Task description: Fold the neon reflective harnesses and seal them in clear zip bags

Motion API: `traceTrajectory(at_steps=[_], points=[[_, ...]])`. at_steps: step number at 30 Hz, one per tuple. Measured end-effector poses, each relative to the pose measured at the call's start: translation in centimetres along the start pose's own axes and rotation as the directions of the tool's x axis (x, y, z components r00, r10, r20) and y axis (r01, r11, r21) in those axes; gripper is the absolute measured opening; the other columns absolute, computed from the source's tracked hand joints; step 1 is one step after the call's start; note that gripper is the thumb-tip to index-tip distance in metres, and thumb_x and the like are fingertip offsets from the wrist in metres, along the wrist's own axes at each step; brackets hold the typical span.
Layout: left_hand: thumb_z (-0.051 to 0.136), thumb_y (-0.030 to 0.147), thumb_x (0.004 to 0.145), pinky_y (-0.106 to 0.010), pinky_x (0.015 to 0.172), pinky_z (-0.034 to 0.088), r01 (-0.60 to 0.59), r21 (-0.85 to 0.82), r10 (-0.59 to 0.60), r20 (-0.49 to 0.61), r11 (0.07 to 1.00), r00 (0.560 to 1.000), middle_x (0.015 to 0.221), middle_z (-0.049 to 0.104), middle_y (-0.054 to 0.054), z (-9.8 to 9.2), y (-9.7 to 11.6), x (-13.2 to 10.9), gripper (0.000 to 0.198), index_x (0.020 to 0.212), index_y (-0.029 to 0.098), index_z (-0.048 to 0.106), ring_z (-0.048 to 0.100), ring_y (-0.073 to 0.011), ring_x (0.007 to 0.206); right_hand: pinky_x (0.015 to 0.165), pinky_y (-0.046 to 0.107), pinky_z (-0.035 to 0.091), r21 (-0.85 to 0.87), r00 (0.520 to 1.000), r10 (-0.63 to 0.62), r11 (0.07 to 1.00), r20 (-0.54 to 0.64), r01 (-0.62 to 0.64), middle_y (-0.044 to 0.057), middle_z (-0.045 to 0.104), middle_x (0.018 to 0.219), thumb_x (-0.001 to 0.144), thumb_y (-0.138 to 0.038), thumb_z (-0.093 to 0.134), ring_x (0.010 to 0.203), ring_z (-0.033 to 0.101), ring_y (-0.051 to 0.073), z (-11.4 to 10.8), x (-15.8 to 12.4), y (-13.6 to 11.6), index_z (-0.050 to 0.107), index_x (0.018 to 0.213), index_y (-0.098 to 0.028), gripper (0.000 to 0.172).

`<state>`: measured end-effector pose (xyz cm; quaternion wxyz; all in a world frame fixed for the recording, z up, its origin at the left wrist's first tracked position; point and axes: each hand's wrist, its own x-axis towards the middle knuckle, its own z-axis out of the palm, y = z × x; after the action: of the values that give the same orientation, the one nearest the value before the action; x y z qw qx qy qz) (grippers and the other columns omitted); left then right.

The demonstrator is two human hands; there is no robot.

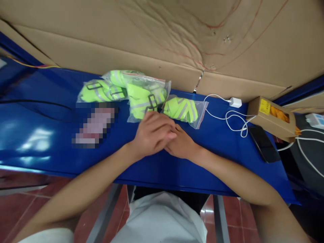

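- While the hands lie one over the other, taking up a bag would probably go best if the upper hand lifts clear first and pinches the slippery film at an edge, not across the bulging middle.
- Counter (45, 135): glossy blue, and it carries everything listed below.
- Pixelated patch (95, 126), at 9 o'clock from the hands: contents cannot be told.
- Left bag (101, 91), at 10 o'clock: clear film around folded neon-yellow straps with grey bands.
- Middle bag (144, 98), at 12 o'clock: same contents, and its near edge lies just beside the knuckles.
- Left hand (153, 135): fingers together and bent, laid over the other hand. It grips no bag, and whether anything sits beneath it cannot be told.
- Right hand (181, 145): underneath, resting on the counter with its fingers hidden, so its spread cannot be told.
- Right bag (184, 109), at 1 o'clock: near the hands but not touching them.
- Charger (235, 102) with a looped white cable (233, 121), a dark phone (263, 143) and a cardboard box (272, 118), at 2 to 3 o'clock: all well apart from the hands.
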<state>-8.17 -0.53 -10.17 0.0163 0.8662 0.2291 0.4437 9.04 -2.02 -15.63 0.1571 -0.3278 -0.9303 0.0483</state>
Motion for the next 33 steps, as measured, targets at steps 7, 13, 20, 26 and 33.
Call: traceTrajectory(at_steps=[7, 13, 20, 26, 33], points=[[0.082, 0.054, 0.080, -0.062, 0.119, 0.035, 0.513, 0.213, -0.461, -0.250, 0.832, 0.851, 0.154, 0.044, -0.024, -1.0, -6.6, -0.3, 0.084, 0.147, 0.020, 0.046, 0.041, -0.0425, 0.146, 0.097, 0.046, 0.048, 0.174, 1.000, 0.018, 0.985, -0.016, -0.015, 0.014, 0.071, 0.121, 0.105, -0.031, 0.051, 0.115, 0.063, 0.028, -1.3, 0.4, 0.8, 0.069, 0.125, -0.017, 0.030], [0.071, 0.022, 0.083, -0.061, 0.120, 0.039, 0.324, 0.164, -0.314, -0.085, 0.932, 0.946, 0.148, 0.049, -0.022, 0.7, -6.2, -1.0, 0.060, 0.139, 0.016, 0.051, 0.043, -0.0390, 0.147, 0.076, 0.035, 0.059, 0.558, 0.827, 0.532, 0.748, -0.180, -0.360, 0.010, 0.075, 0.106, 0.108, -0.045, 0.042, 0.088, 0.073, 0.019, -3.7, 0.1, 1.9, 0.063, 0.124, -0.017, 0.038], [0.064, 0.009, 0.086, -0.060, 0.122, 0.039, -0.146, 0.021, 0.143, 0.115, 0.989, 0.983, 0.151, 0.051, -0.018, 1.8, -1.3, -0.8, 0.047, 0.131, 0.023, 0.060, 0.039, -0.0340, 0.152, 0.066, 0.025, 0.052, 0.780, 0.721, 0.674, 0.535, -0.160, -0.326, 0.001, 0.074, 0.087, 0.091, -0.048, 0.073, 0.074, 0.064, 0.014, -9.2, -3.3, 2.5, 0.077, 0.100, -0.024, 0.026], [0.053, 0.003, 0.094, -0.054, 0.110, 0.042, 0.038, 0.262, -0.065, 0.097, 0.964, 0.993, 0.128, 0.068, -0.012, 3.2, 1.7, -1.5, 0.041, 0.125, 0.026, 0.067, 0.063, -0.0278, 0.120, 0.059, 0.026, 0.051, 0.886, 0.600, 0.797, 0.328, -0.073, -0.327, 0.000, 0.071, 0.076, 0.090, -0.053, 0.073, 0.064, 0.061, 0.014, -8.0, -5.6, 1.7, 0.076, 0.090, -0.024, 0.029], [0.060, 0.020, 0.087, -0.038, 0.081, 0.047, 0.105, -0.105, -0.101, 0.042, 0.989, 0.994, 0.098, 0.070, -0.007, 1.6, 3.1, -0.6, 0.019, 0.106, 0.019, 0.065, 0.065, -0.0211, 0.087, 0.055, 0.029, 0.059, 0.951, 0.656, 0.743, 0.089, 0.134, -0.296, 0.003, 0.076, 0.076, 0.082, -0.052, 0.081, 0.059, 0.068, 0.016, -8.4, -5.6, 0.4, 0.071, 0.083, -0.021, 0.032]])
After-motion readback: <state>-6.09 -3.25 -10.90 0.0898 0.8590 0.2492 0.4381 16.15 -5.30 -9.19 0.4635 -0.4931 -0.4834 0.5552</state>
